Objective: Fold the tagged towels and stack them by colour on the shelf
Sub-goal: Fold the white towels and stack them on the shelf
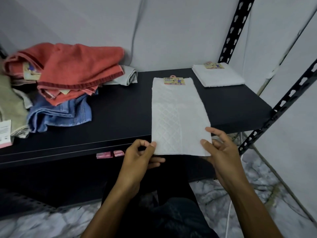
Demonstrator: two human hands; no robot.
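A white towel [178, 115], folded into a long strip, lies on the black shelf [120, 117] with its near end hanging over the front edge. A paper tag [174, 81] sits at its far end. My left hand [140, 157] pinches the near left corner between thumb and fingers. My right hand [221, 152] pinches the near right corner. A folded white towel [218, 75] with a tag lies at the shelf's back right corner.
A loose heap at the shelf's left holds red towels [75, 69], a blue towel [63, 114], a grey towel [127, 77] and a beige towel [10, 103]. Black perforated uprights [236, 28] frame the right side. Pink packets [109, 154] show on the lower shelf.
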